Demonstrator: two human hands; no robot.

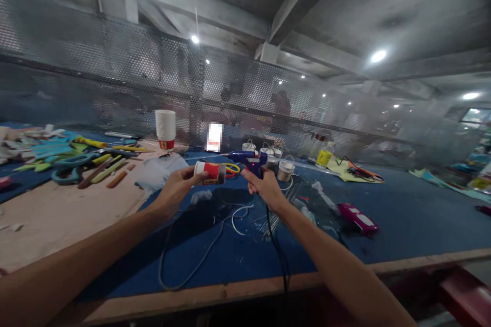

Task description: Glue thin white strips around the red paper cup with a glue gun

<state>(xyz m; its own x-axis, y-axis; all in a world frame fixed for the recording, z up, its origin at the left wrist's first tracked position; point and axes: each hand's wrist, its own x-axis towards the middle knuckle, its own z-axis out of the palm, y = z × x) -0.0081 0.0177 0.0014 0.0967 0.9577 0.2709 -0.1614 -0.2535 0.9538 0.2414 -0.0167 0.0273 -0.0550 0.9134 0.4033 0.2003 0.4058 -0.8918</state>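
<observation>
A red and white paper cup (212, 172) lies on its side in the air, its white end gripped by my left hand (179, 187). A grey band circles the cup's right end, and a yellow and red loop sticks out there. Wrapped round the handle of a blue glue gun (251, 160) is my right hand (264, 188). The gun's nozzle points left, above the cup. From its handle a black cord (273, 235) hangs over the table's front edge. Loose grey cord (209, 255) curls on the blue table top below both hands.
Stacked paper cups (165, 125) stand back left, near scissors (69, 169) and tools on a pale board (92, 209). Several small cups with handles (286, 169) are behind the gun. Right are a yellow-labelled bottle (324, 156) and a magenta object (358, 218). Perforated metal (230, 92) rises behind.
</observation>
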